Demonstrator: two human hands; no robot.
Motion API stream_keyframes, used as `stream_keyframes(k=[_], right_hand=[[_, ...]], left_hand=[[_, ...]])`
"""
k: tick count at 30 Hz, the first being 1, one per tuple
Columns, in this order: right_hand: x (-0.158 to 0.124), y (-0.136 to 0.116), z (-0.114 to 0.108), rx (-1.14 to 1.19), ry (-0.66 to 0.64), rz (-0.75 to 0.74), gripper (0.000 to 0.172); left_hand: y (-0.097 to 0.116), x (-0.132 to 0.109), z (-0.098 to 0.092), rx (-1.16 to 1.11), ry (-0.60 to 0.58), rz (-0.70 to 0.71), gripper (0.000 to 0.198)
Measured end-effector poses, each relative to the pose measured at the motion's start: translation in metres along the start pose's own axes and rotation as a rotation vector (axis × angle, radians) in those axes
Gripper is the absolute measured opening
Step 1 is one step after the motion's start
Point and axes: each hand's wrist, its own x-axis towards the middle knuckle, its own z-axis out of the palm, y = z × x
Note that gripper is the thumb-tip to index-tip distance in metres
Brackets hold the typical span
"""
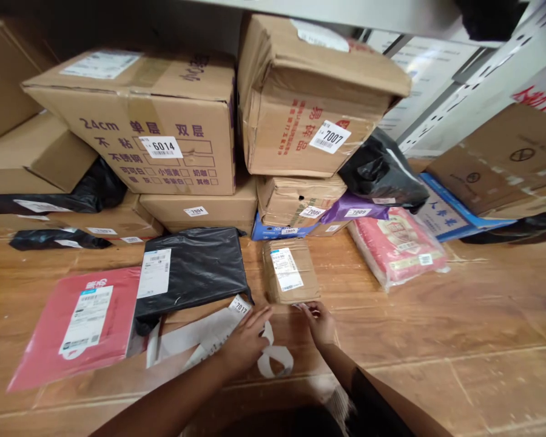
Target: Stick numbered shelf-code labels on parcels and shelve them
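Note:
A small brown taped parcel (pixel 307 267) with a white shipping label lies on the floor in front of me. My right hand (pixel 322 325) is at its near edge, fingers pinched on a small white sticker (pixel 299 307) that is mostly hidden. Left of it, my left hand (pixel 248 340) has its fingers around a strip of number labels (pixel 212 345), whose end label reads 7017. White backing paper (pixel 276 362) curls out beside that hand. A flat parcel in black plastic (pixel 204 267) and a red flat parcel (pixel 50 334) lie further left.
Large cartons marked 6014 (pixel 200 133) and 7007 (pixel 282 109) are stacked on smaller boxes under a shelf (pixel 368 15). A black bag (pixel 373 170), a purple parcel (pixel 337 209) and a red plastic-wrapped pack (pixel 373 246) are to the right. Wooden floor (pixel 414 340) surrounds the parcels.

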Motion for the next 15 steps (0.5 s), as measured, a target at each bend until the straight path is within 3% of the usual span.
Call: stream_keyframes(k=[3,6,15], right_hand=[[0.001,-0.011,0.008,0.019,0.053,0.068,0.037],[-0.006,-0.019,0.011,0.081,0.092,0.165,0.037],[-0.010,-0.031,0.026,-0.019,0.286,0.348,0.036]], left_hand=[[0.010,0.039,0.000,0.075,0.022,0.039,0.019],[0.014,0.060,0.004,0.123,0.062,-0.021,0.026],[0.013,0.055,-0.008,0.199,0.006,0.044,0.024]])
